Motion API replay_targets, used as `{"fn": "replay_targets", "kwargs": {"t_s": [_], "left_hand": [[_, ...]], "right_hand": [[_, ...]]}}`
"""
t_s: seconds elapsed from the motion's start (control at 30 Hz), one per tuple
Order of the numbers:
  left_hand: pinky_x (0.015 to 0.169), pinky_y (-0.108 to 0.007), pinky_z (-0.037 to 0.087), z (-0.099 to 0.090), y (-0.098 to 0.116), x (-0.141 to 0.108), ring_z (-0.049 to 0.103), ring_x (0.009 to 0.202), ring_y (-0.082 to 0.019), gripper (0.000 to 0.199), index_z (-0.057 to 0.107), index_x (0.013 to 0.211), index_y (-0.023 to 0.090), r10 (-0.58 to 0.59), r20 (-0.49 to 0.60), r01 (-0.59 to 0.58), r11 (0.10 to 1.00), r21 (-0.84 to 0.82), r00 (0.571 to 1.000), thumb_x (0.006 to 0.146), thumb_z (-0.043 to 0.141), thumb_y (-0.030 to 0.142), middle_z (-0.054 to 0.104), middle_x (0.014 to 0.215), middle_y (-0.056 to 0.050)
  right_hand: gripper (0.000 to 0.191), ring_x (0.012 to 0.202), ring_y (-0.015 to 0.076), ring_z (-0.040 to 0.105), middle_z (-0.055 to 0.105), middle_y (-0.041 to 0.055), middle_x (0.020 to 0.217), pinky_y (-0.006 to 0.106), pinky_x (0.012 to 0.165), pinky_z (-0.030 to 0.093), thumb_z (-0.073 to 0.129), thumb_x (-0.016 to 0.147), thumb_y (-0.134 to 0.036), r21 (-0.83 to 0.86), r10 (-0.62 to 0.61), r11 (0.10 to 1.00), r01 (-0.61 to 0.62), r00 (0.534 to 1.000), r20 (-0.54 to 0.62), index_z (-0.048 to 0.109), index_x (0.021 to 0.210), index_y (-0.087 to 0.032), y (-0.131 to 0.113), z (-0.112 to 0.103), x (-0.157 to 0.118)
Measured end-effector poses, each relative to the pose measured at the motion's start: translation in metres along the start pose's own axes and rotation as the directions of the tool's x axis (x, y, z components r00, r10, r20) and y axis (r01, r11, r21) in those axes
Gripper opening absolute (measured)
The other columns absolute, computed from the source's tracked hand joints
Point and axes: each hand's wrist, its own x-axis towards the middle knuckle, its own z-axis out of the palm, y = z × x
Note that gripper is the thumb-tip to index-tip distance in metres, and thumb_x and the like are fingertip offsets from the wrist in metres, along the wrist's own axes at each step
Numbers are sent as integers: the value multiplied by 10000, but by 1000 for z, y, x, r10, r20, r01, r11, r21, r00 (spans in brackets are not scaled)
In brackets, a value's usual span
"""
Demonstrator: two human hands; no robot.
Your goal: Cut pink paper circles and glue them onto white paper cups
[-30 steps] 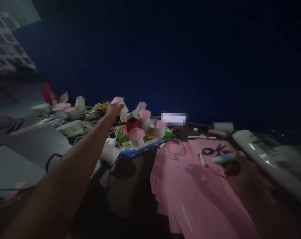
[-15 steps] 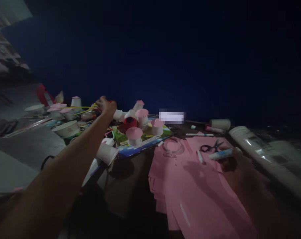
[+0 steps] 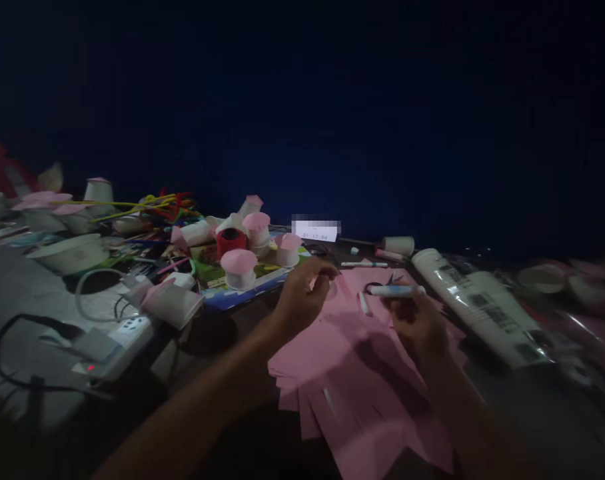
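My right hand (image 3: 420,323) is closed around a white marker (image 3: 395,291) with a pale blue label, held level above the pink paper sheets (image 3: 347,353). Scissors (image 3: 370,287) lie behind the marker, mostly hidden, and a short white piece (image 3: 364,304) rests on the paper beside it. My left hand (image 3: 306,293) hovers over the paper's far left part, its fingers bent, with a gap at the thumb and nothing visible in them. A clear ring (image 3: 332,288) on the paper is partly covered by that hand.
Paper cups with pink tops (image 3: 238,267) and a red roll (image 3: 231,244) stand left. A power strip (image 3: 127,333) with cables lies nearer. Wrapped stacked cups (image 3: 475,303) lie right; a lit timer screen (image 3: 315,231) stands behind. Yellow pipe cleaners (image 3: 157,203) are heaped far left.
My left hand has come back from the heap at the far left to above the pink paper. My right hand still grips the marker. The view has shifted, showing more of the right side.
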Motion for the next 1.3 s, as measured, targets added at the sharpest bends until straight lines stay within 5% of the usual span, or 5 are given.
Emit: {"fn": "replay_targets", "kwargs": {"t_s": [0.3,0.5,0.63,0.8,1.3], "left_hand": [[591,-219,430,4,-49,-7,554,609,-110,172,600,816,174,-342,0,342,940,-9,940,823,430,196,585,632,21],[658,-252,415,-1,-60,-11,550,676,-130,286,584,723,168,-181,-91,196,961,197,979,877,397,322,599,692,-15],[777,-307,404,-7,-72,-13,557,821,-169,132,608,833,175,-69,74,38,931,363,995,816,509,261,633,831,-40],[835,-366,372,-13,-81,-18,536,880,-210,177,616,864,212,-187,315,-3,856,516,930,713,628,304,625,904,-34],[786,-376,318,-17,-65,-20,514,904,-236,275,612,1005,290,-235,543,-167,791,589,806,823,435,187,623,909,-37]], "right_hand": [[164,726,150,642,689,10,714,352,833,475,596,729,-252,186,71,979,-84,995,76,651,878,-213,-6,7,1],[171,784,145,639,684,1,800,356,884,444,583,743,-233,205,81,974,-98,993,90,629,908,-243,-6,9,-1],[174,792,139,632,678,-2,812,349,883,441,576,746,-223,203,100,972,-117,991,94,621,912,-248,-5,8,-1],[171,783,125,622,671,4,820,339,870,448,558,770,-234,214,113,968,-130,989,91,614,932,-239,-2,4,2],[149,730,118,611,659,-5,803,327,812,473,596,733,-249,196,127,972,-133,991,44,623,879,-232,-6,6,3]]}}
